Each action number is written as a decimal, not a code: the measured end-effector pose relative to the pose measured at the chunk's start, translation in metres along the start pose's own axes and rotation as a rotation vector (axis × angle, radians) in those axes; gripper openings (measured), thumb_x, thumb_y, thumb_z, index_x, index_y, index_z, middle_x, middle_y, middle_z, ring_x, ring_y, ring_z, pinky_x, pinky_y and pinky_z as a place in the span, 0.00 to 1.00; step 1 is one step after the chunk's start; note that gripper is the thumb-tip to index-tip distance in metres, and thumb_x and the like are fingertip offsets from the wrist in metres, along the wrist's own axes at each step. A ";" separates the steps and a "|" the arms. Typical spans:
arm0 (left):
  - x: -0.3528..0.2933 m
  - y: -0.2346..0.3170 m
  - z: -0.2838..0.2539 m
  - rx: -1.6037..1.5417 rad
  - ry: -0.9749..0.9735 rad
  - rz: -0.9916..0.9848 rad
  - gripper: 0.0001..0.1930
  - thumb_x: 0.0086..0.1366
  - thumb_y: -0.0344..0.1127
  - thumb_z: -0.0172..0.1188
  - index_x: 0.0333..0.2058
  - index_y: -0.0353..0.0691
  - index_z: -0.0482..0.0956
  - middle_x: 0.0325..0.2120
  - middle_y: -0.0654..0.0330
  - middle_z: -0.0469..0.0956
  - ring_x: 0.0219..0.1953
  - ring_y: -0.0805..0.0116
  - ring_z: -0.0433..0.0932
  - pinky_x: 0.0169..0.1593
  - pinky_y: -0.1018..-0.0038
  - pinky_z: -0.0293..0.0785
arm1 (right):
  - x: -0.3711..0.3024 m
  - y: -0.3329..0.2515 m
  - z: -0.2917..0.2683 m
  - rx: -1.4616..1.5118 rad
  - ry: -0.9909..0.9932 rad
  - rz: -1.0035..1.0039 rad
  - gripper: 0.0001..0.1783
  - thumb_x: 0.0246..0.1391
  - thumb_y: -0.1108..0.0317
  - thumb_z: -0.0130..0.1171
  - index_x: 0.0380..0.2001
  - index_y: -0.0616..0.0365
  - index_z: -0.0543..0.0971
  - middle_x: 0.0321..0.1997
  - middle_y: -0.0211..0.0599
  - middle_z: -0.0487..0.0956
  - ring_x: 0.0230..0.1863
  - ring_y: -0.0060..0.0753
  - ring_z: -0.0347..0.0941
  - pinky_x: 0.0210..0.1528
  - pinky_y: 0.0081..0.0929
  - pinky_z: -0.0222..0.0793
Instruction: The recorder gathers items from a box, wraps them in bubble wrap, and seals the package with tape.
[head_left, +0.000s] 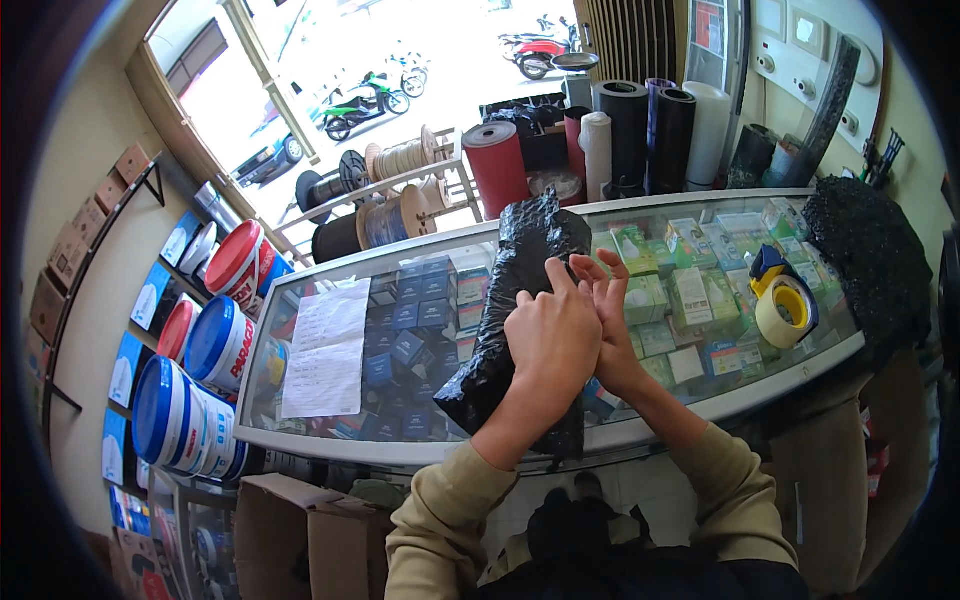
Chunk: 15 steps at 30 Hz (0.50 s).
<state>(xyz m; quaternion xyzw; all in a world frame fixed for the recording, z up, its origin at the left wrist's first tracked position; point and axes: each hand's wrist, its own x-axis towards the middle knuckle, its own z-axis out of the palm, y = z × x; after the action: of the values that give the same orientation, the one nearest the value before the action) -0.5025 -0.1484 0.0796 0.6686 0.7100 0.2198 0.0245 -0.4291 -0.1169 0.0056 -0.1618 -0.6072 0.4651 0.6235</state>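
Hardware shop: glass display counter (330,425) (boxed goods inside), paint buckets (220,340), wire spools (400,160)

Glossy black package (520,300); seemingly yellow tape roll (785,312).

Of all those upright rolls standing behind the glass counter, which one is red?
The red roll at the left end of the row, just behind the counter's far edge. The rolls to its right are black, white or dark, so it alone has that bright colour.
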 end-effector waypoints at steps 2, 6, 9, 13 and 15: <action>-0.008 -0.005 0.005 0.012 0.041 -0.004 0.23 0.64 0.48 0.49 0.42 0.30 0.62 0.21 0.40 0.76 0.34 0.43 0.78 0.35 0.55 0.73 | -0.002 0.001 -0.005 0.080 -0.024 0.059 0.39 0.49 0.75 0.51 0.62 0.54 0.45 0.61 0.43 0.54 0.65 0.35 0.47 0.64 0.36 0.43; -0.024 -0.015 0.024 0.133 0.321 0.138 0.27 0.61 0.48 0.55 0.44 0.26 0.63 0.23 0.40 0.76 0.45 0.40 0.73 0.48 0.52 0.69 | 0.008 -0.006 -0.031 -0.124 -0.232 0.179 0.46 0.38 0.83 0.47 0.64 0.51 0.46 0.63 0.40 0.53 0.68 0.40 0.43 0.63 0.39 0.43; -0.026 -0.012 0.021 -0.009 0.121 0.099 0.27 0.59 0.42 0.59 0.45 0.23 0.62 0.29 0.36 0.75 0.50 0.35 0.69 0.55 0.47 0.62 | 0.020 -0.024 -0.039 -0.565 -0.465 0.025 0.49 0.34 0.85 0.48 0.64 0.49 0.48 0.64 0.41 0.52 0.69 0.45 0.42 0.65 0.44 0.41; -0.030 -0.013 0.019 -0.035 0.003 0.157 0.30 0.57 0.33 0.59 0.51 0.20 0.56 0.39 0.29 0.71 0.53 0.31 0.65 0.57 0.45 0.59 | 0.033 -0.045 -0.035 -1.015 -0.702 -0.056 0.55 0.32 0.82 0.58 0.66 0.39 0.48 0.69 0.41 0.44 0.71 0.54 0.33 0.66 0.57 0.36; -0.031 -0.018 0.016 -0.027 -0.023 0.211 0.30 0.56 0.32 0.59 0.51 0.20 0.56 0.38 0.29 0.71 0.53 0.30 0.65 0.58 0.45 0.59 | 0.043 -0.060 -0.036 -1.280 -0.785 0.070 0.65 0.26 0.76 0.71 0.67 0.32 0.44 0.72 0.36 0.37 0.72 0.51 0.28 0.66 0.63 0.35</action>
<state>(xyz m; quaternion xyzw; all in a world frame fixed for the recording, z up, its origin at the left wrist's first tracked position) -0.5108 -0.1738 0.0511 0.7417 0.6323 0.2230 0.0187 -0.3811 -0.1010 0.0702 -0.3340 -0.9313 0.0641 0.1301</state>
